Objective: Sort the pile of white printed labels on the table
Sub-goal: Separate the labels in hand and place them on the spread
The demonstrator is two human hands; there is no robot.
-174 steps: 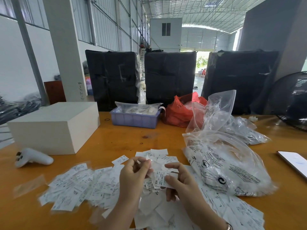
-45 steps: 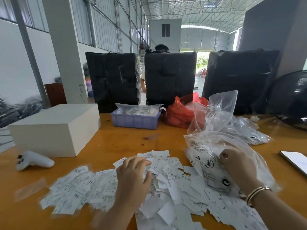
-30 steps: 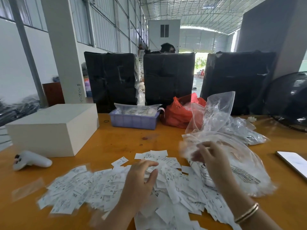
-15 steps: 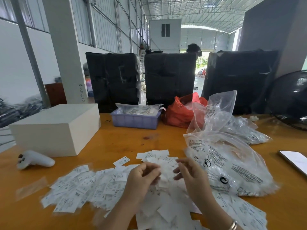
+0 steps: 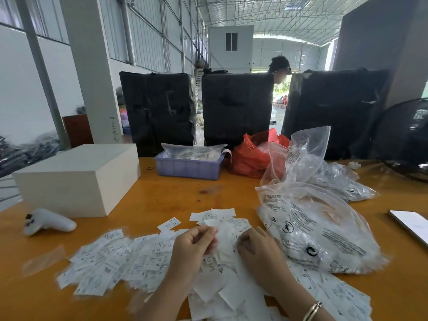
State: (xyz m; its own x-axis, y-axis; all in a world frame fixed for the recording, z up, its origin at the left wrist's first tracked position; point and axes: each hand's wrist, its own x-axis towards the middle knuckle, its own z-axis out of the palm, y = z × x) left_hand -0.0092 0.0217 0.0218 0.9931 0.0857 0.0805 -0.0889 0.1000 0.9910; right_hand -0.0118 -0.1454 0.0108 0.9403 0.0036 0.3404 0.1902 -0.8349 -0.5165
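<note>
A loose pile of white printed labels [image 5: 111, 265] spreads across the near part of the orange table [image 5: 162, 200], and more lie under and to the right of my forearms. Both hands are together over the middle of the pile. My left hand [image 5: 194, 244] has its fingers curled and pinches a few labels at the fingertips. My right hand [image 5: 257, 249], with a bracelet on its wrist, curls its fingers round the edge of a small bunch of labels [image 5: 231, 235] held between the two hands. The print on the held labels is blurred.
A large clear printed plastic bag [image 5: 319, 235] lies right of my hands, with more clear bags behind it. A white box [image 5: 76, 177] and a white controller [image 5: 48, 224] sit to the left. A purple tray [image 5: 187, 169], a red bag [image 5: 250, 158], a phone [image 5: 412, 224], a fan [image 5: 407, 140] and black bales [image 5: 236, 107] ring the table.
My right hand came away from the clear bag and back to the pile beside my left hand. Both hands now hold labels between them. A person has walked right behind the bales.
</note>
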